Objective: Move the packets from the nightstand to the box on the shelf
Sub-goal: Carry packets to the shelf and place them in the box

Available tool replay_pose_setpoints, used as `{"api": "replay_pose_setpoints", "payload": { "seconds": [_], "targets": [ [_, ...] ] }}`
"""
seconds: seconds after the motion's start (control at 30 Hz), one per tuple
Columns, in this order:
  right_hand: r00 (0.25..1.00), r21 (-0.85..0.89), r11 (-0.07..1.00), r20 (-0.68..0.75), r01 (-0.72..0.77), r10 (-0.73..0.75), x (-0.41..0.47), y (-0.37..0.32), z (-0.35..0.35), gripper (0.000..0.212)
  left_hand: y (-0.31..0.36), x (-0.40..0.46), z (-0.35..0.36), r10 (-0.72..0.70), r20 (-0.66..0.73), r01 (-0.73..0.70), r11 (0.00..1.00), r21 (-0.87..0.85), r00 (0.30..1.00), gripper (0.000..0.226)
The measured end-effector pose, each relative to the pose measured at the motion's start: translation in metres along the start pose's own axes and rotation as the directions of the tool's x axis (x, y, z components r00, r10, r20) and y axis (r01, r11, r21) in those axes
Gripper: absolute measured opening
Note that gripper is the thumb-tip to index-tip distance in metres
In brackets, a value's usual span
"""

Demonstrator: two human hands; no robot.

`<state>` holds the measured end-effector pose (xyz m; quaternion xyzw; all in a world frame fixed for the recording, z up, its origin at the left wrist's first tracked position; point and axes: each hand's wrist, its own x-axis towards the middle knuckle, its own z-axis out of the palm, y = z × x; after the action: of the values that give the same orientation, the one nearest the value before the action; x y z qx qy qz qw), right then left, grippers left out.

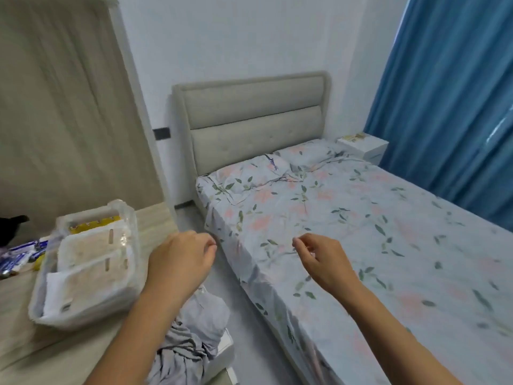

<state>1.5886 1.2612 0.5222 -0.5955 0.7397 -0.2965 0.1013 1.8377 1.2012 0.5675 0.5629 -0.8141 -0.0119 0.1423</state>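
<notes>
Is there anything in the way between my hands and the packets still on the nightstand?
Yes. The bed lies between both empty hands, left hand and right hand, and the white nightstand at its far corner by the curtain. The packets sit on top; nothing covers them.

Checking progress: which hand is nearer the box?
The left hand, beside the clear box on the shelf; the right hand hovers over the bed's edge.
</notes>
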Motion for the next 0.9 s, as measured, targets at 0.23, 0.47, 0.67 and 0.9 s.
{"api": "replay_pose_setpoints", "payload": {
  "seconds": [0.23,0.47,0.67,0.9],
  "targets": [
    [0.918,-0.251,0.883,-0.092,-0.397,0.386,-0.112,0.162,-0.131,0.060,0.192,0.002,0.068,0.432,0.316,-0.458,0.889,0.009,0.845,0.030],
    [0.737,-0.300,0.677,-0.176,-0.672,0.653,-0.266,0.254,-0.251,0.036,0.400,-0.058,0.106,0.700,0.334,-0.698,0.700,-0.151,0.631,0.029],
    [0.549,-0.172,0.521,-0.290,-0.836,0.784,-0.385,0.299,-0.303,0.032,0.541,-0.117,0.118,0.846,0.334,-0.825,0.505,-0.254,0.416,0.029],
    [0.399,-0.087,0.395,-0.355,-0.915,0.845,-0.459,0.334,-0.343,0.035,0.646,-0.152,0.129,0.917,0.301,-0.888,0.352,-0.296,0.263,0.030]
  ]
}}
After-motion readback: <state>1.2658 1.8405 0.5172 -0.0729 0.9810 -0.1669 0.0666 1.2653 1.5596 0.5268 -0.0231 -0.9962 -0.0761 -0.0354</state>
